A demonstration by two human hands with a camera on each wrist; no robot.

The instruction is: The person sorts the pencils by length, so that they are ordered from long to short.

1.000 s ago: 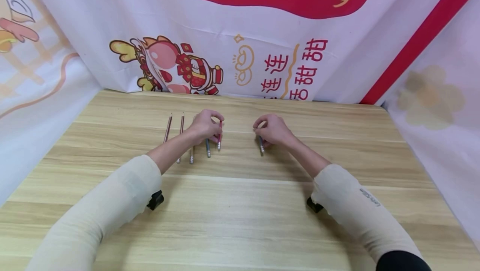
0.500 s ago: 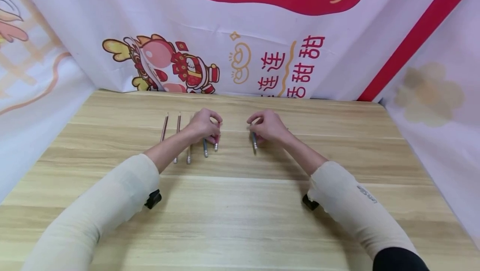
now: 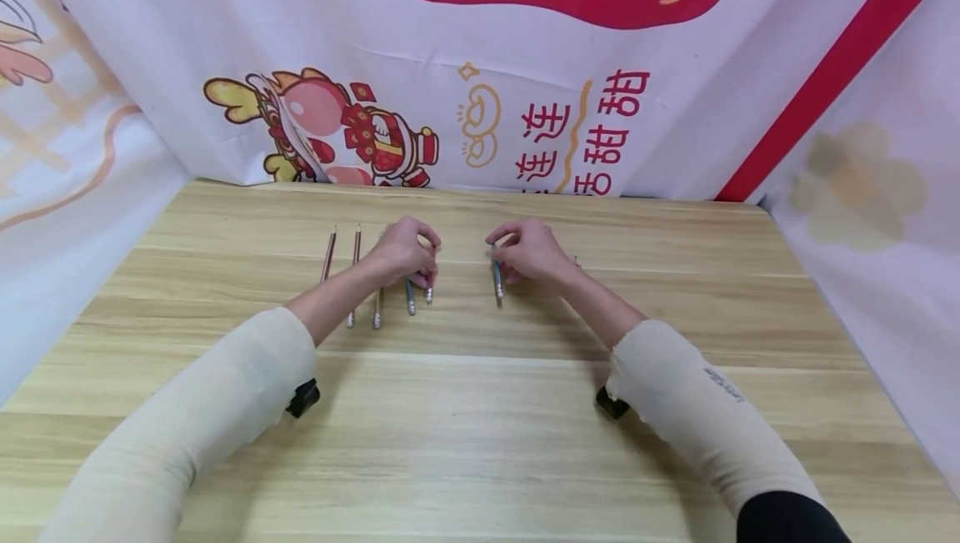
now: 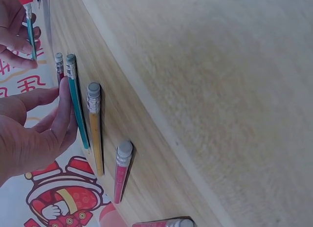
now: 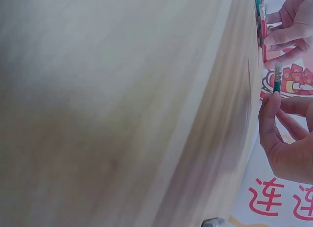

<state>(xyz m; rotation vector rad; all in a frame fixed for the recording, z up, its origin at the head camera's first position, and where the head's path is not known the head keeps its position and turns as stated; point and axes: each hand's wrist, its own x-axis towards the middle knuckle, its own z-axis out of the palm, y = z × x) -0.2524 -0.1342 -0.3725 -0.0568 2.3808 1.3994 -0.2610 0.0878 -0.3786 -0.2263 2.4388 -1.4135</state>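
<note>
My left hand pinches a red pencil between thumb and fingers, its white eraser end toward me. To its right, across a gap, my right hand grips a teal pencil with the fingertips, eraser end also toward me. Beside my left hand lies another teal pencil, followed by a yellow pencil. Farther left are a red pencil and a second one, partly behind my forearm. The hands hide the far parts of both held pencils.
The pencils lie on a wooden table, roughly side by side. A small tip shows just beyond my right wrist, too small to identify. A printed white and red cloth hangs at the table's back edge.
My right hand has moved left with the teal pencil, nearing my left hand. The left hand keeps its hold on the red pencil with little movement. The view has shifted slightly.
</note>
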